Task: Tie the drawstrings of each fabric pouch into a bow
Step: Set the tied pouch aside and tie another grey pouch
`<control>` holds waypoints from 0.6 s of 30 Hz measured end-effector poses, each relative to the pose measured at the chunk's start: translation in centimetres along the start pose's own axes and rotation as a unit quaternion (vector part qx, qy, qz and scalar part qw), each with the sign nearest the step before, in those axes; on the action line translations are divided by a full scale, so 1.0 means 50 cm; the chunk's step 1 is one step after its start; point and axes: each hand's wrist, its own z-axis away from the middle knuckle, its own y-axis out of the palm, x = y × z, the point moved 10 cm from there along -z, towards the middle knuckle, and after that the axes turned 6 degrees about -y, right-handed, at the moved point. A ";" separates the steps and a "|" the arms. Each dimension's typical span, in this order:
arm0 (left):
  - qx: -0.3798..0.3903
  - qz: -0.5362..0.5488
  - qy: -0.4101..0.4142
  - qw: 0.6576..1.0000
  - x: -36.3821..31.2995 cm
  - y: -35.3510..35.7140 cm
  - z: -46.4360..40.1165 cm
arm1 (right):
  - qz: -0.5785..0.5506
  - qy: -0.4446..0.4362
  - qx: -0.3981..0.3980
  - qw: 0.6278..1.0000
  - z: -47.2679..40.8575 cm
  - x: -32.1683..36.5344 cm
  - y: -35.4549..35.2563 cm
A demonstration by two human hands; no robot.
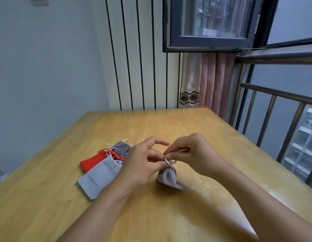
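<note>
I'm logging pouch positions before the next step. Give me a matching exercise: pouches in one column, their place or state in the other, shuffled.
Things:
1. Red pouch
2. Large light grey pouch
3. Small grey pouch with cinched top
4. Grey pouch at the back of the pile

Places or states:
A. Between both hands, cords pinched by the fingers
B. Farthest from the person, white cords loose
C. Lying flat, nearest pile item, overlapping the red one
D. Partly covered, between two grey pouches

Pairs: 1-D, 2-C, 3-A, 4-B
</note>
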 end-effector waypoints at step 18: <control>-0.102 0.068 0.023 0.992 0.011 -0.020 -0.003 | -0.371 0.287 -0.014 0.883 0.047 -0.129 0.078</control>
